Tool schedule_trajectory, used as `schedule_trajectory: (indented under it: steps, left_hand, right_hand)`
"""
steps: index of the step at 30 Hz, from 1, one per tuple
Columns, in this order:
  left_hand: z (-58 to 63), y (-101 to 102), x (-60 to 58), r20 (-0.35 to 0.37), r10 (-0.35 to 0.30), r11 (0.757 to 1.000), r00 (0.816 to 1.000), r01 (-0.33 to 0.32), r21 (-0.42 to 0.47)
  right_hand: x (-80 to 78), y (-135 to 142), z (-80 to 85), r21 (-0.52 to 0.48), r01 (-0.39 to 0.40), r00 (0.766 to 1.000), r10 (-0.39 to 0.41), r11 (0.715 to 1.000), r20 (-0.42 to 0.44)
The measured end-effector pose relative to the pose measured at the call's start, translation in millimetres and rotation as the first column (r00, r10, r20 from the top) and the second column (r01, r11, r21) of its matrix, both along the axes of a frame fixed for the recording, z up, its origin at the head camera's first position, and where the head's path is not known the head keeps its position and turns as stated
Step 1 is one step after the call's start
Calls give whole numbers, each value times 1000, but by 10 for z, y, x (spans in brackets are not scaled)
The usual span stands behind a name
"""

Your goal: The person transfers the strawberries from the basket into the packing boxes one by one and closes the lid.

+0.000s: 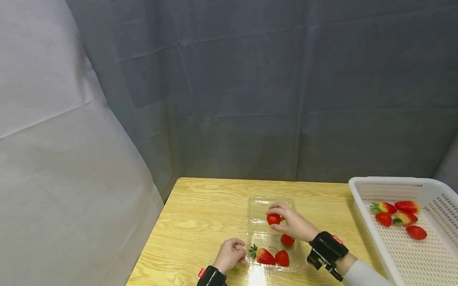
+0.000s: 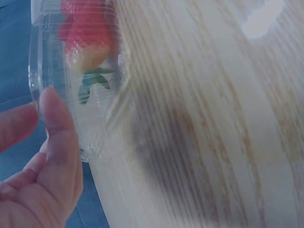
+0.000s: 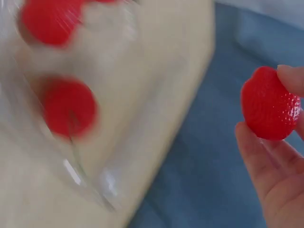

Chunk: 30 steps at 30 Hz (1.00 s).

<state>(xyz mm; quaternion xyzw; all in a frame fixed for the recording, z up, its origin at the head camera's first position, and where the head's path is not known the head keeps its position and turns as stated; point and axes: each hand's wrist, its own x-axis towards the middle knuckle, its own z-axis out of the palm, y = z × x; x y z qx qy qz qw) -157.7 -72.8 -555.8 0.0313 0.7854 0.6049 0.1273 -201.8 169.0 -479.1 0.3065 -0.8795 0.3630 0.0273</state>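
Note:
A red strawberry [image 3: 270, 104] is pinched between the thumb and fingers of my right hand [image 1: 294, 223], above the clear plastic container [image 1: 250, 228]. Inside the container's near part lie a strawberry with green leaves [image 1: 265, 256], a red strawberry with a stem [image 1: 282, 258] and another red strawberry [image 1: 287, 240]. At the container's left edge is my left hand [image 1: 229, 254], its fingers loosely bent with a gap at the thumb. In the left wrist view, its index fingertip [image 2: 50, 102] overlaps the clear rim; whether it touches I cannot tell.
A white perforated basket [image 1: 372, 244] stands on the right with several strawberries [image 1: 416, 232] in it. The wooden table [image 1: 193, 222] ends at a grey cloth backdrop [image 1: 236, 139]. A pale cloth [image 1: 71, 190] hangs along the left.

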Motion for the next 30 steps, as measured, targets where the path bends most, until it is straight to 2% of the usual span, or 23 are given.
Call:
schedule_trajectory:
  steps: [4,8,13,16,20,23,25,27,28,29,30]
  left_hand:
    - [1,8,-4,-1,1,1000,1000,-1,-10]
    - [-10,10,-5,-5,3,1000,1000,-3,-5]
    - [-1,10,-2,-9,-3,1000,1000,3,8]
    - [6,6,-4,-13,-4,1000,1000,4,7]
    - [-10,1,-9,-11,-1,1000,1000,1,-8]
    - [-36,0,-8,1,-3,1000,1000,3,1]
    - [-53,-2,-6,12,-7,1000,1000,7,17]
    - [-68,-7,-9,15,-8,1000,1000,8,23]
    - [-76,-10,-14,17,-9,1000,1000,9,22]
    - [-84,-14,-18,17,-8,1000,1000,8,21]
    - [-93,-19,-24,14,-9,1000,1000,9,17]
  right_hand:
    - [-16,-198,-326,92,-61,991,50,994,124]
    - [-19,-281,-548,170,-112,979,80,979,185]
    - [2,-275,-696,259,-171,968,113,951,225]
    - [7,-258,-708,277,-189,961,120,942,249]
    - [0,-199,-555,213,-183,943,110,960,314]
    - [-35,-41,-281,114,-143,945,102,983,311]
    - [-82,146,-51,41,-71,972,59,997,229]
    - [-144,405,177,-35,26,996,-23,999,84]
    - [-176,557,273,-62,96,995,-96,993,6]
    - [-211,725,355,-85,172,981,-178,981,-79]
    - [-239,901,420,-112,257,952,-272,960,-142]
